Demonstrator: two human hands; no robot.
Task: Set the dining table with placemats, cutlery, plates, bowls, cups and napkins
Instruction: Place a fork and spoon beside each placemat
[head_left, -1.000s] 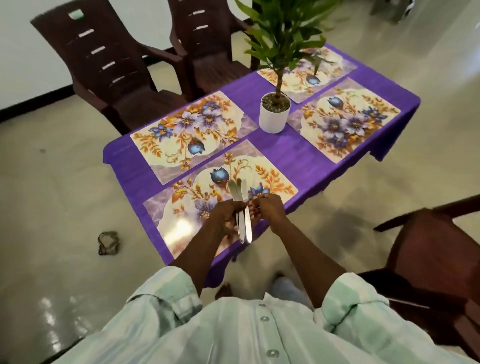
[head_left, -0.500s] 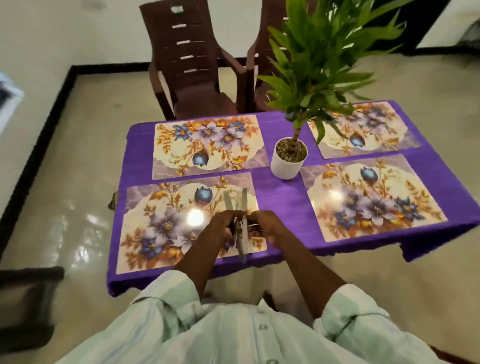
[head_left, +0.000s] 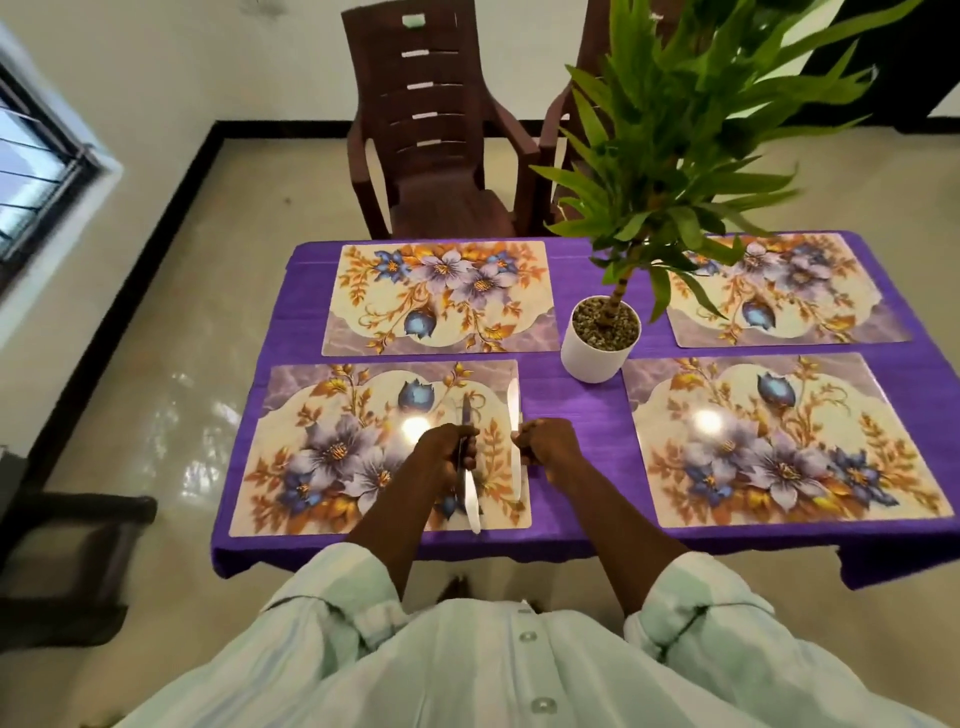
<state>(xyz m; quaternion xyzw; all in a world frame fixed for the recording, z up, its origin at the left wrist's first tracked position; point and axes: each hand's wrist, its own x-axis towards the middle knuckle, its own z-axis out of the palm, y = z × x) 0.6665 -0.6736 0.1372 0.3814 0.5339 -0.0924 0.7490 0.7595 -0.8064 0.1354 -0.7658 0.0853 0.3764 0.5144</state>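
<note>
Several floral placemats lie on a table under a purple cloth (head_left: 571, 410). My hands are over the right part of the near left placemat (head_left: 332, 457). My left hand (head_left: 447, 452) grips a metal knife (head_left: 470, 499) around its middle, one end pointing back at me. My right hand (head_left: 545, 444) holds a second knife (head_left: 514, 441) at the mat's right edge; whether that knife touches the mat I cannot tell. The two knives are apart and roughly parallel.
A white pot (head_left: 600, 338) with a tall green plant stands in the middle of the table. A far left placemat (head_left: 441, 296), a far right one (head_left: 779, 296) and a near right one (head_left: 779, 441) carry nothing. Brown plastic chairs (head_left: 431, 140) stand behind the table.
The view swung round to face the table squarely. The two knives, held together between both hands before, are now separated, one in each hand.
</note>
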